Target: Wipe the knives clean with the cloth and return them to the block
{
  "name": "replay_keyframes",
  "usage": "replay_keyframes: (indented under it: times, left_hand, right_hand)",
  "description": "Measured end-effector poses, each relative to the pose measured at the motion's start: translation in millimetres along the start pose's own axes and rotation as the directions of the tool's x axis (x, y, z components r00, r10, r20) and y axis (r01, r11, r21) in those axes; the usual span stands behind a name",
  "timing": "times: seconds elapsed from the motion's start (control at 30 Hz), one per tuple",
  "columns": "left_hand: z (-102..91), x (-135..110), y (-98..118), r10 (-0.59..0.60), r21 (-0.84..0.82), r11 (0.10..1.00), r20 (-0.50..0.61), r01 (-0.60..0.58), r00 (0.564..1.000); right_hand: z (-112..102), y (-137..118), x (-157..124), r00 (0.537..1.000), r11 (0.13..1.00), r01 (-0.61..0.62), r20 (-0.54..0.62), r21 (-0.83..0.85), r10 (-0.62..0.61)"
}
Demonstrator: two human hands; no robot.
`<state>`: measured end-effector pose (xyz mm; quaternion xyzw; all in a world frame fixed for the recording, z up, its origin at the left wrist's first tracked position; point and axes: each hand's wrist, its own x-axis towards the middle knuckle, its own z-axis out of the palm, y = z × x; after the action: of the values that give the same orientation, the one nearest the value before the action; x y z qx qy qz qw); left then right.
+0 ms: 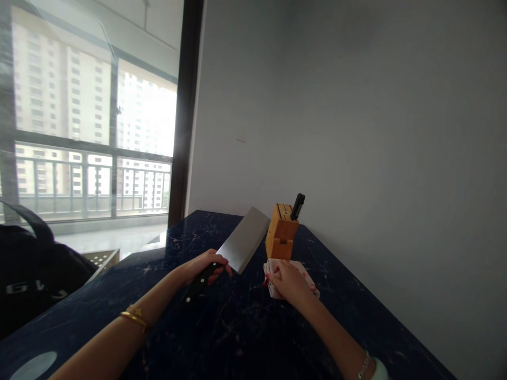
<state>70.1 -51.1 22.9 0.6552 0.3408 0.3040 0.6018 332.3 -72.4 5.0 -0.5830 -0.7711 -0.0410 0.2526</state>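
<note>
My left hand (204,267) is closed round the black handle of a cleaver (244,240), whose broad steel blade points up and away toward a wooden knife block (281,232). One black knife handle (297,206) sticks out of the block's top. My right hand (290,282) rests on a folded white cloth with red marks (307,274) that lies on the counter just in front of the block, fingers curled over it.
The dark marbled counter (237,332) runs along a grey wall (356,132) on the right. A dark window frame (186,116) and a glass pane stand at the left. A black bag (35,269) sits at the far left.
</note>
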Motion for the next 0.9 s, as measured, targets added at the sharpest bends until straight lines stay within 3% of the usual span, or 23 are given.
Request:
replay_keyframes:
  times: [0.13, 0.23, 0.4, 0.67, 0.77, 0.9]
  left_hand:
    - [0.0, -1, -3, -0.094, 0.245, 0.966, 0.025, 0.085, 0.995]
    - [6.9, -2, -5, -0.107, 0.336, 0.937, 0.025, 0.092, 0.994]
    - [14.0, -2, -6, -0.104, 0.359, 0.93, 0.054, 0.078, 0.993]
    - [14.7, 0, -10, -0.097, 0.368, 0.926, 0.019, 0.083, 0.995]
    - [15.1, 0, -11, -0.096, 0.381, 0.921, 0.017, 0.083, 0.995]
    - [17.3, 1, -11, -0.097, 0.374, 0.924, 0.029, 0.079, 0.995]
  right_hand:
    - [2, 5, -1, 0.998, 0.998, -0.039, 0.04, -0.052, 0.041]
    - [0, 12, -1, 0.993, 0.996, -0.076, 0.091, -0.043, 0.08]
    - [-7, 26, 2, 0.989, 0.992, -0.113, 0.102, 0.059, 0.106]
    - [-26, 59, 20, 0.926, 0.925, -0.377, 0.004, 0.044, 0.378]
    - [-30, 68, 22, 0.914, 0.912, -0.401, -0.023, 0.091, 0.404]
    - [-34, 60, 20, 0.919, 0.899, -0.365, -0.058, 0.242, 0.389]
